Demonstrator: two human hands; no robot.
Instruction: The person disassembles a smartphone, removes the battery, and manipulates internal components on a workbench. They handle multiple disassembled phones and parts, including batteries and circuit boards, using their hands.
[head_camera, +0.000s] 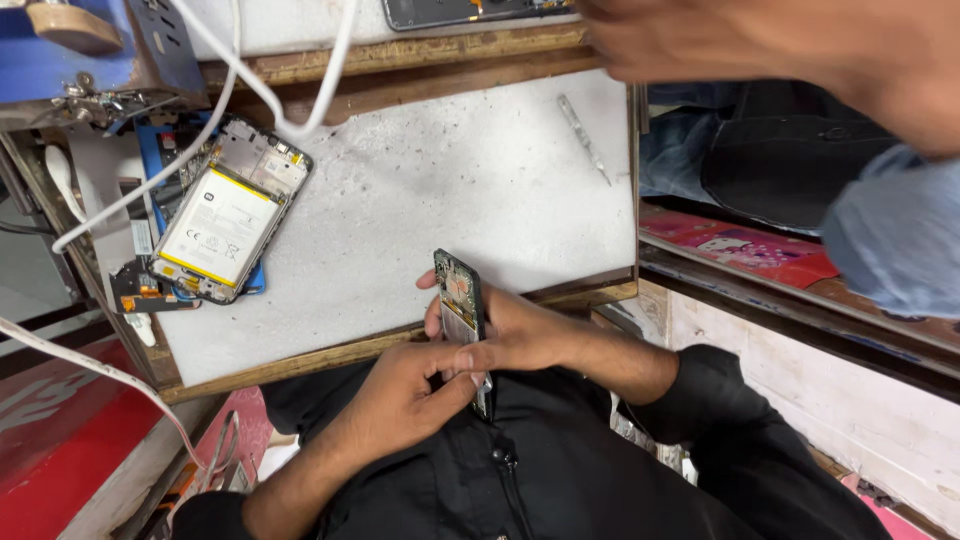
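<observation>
Here, the right hand (525, 335) is gripping an opened smartphone (462, 310) on edge, just past the near rim of the white work mat (450, 180), while the left hand (405, 395) is pinching its lower side. Another opened phone (230, 215), its battery showing, is lying well apart on the mat's left.

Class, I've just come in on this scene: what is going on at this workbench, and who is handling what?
A person in black sleeves holds an opened phone edge-up at the near edge of a white work mat. The right hand grips it from behind while the left hand presses its fingers against its lower side. Another opened phone with its battery exposed lies flat at the mat's left, and a slim metal tool lies at the far right. Another person's arm reaches across the top.
</observation>
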